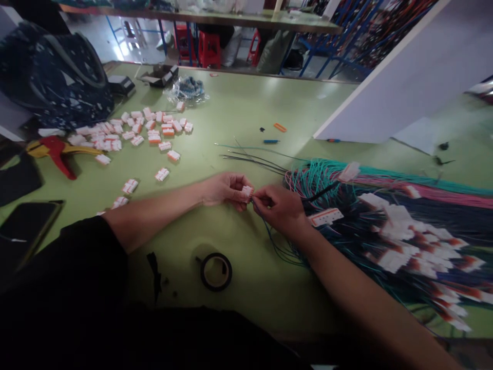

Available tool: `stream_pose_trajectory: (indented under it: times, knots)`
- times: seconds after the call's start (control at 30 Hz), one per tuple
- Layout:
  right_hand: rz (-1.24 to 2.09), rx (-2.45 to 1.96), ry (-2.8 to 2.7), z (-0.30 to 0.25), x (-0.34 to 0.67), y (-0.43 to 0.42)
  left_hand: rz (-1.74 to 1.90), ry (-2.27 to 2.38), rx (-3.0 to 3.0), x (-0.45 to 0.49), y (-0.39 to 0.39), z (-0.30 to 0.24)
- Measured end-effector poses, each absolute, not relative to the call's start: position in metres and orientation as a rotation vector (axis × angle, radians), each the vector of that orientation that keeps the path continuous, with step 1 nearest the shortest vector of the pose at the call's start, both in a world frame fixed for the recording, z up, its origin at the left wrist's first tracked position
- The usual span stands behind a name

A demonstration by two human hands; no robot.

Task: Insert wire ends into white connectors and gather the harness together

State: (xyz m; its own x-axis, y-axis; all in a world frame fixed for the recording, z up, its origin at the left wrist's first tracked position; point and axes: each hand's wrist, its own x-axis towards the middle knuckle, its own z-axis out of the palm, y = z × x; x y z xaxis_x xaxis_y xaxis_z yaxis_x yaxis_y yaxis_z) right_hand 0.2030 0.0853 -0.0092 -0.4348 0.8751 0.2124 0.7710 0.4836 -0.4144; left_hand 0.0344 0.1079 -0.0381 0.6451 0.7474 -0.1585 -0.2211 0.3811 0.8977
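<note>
My left hand (230, 190) is closed on a small white-and-orange connector housing (247, 192), held above the green table. Close against it, my right hand (280, 205) pinches a dark wire (254, 203) at the connector's right end. Whether the wire tip sits inside the housing is too small to tell. Several thin wires (275, 241) hang down below my right hand. Right of it lies a big bundle of teal, pink and dark wires (323, 174), many ending in white-and-orange connectors (400, 241). Loose wire ends (250, 158) stretch leftward behind my hands.
Loose connectors (134, 126) are heaped at the back left, beside red-and-yellow pliers (63, 151). A roll of black tape (216, 272) lies near the front edge. A phone (29, 226) and a dark patterned bag (65, 77) are at left. A white panel (381, 77) stands back right.
</note>
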Motion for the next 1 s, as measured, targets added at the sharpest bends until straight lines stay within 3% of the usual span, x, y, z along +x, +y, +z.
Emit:
stream_pose_trajectory:
  times: [0.13, 0.27, 0.33, 0.53, 0.73, 0.87, 1.0]
  knots:
    - [0.442, -1.408, -2.313, -0.007, 0.205, 0.088, 0.665, 0.638, 0.984, 0.034, 0.109, -0.039]
    - [0.962, -1.302, -2.345, 0.009, 0.22, 0.1, 0.6, 0.55, 1.009, 0.031, 0.112, -0.039]
    - [1.059, -1.302, -2.283, 0.018, 0.223, 0.114, 0.541, 0.501, 1.03, 0.029, 0.113, -0.039]
    - [0.001, -1.847, -2.498, 0.017, 0.187, 0.162, 0.385, 0.429, 1.076, 0.027, 0.113, -0.04]
    - [-0.187, -1.953, -2.674, 0.002, 0.171, 0.174, 0.366, 0.412, 1.069, 0.027, 0.113, -0.04]
    - [0.04, -1.923, -2.381, -0.001, 0.19, 0.185, 0.374, 0.424, 1.072, 0.027, 0.113, -0.039]
    - [0.665, -1.526, -2.044, 0.003, 0.197, 0.184, 0.393, 0.448, 1.049, 0.026, 0.114, -0.038]
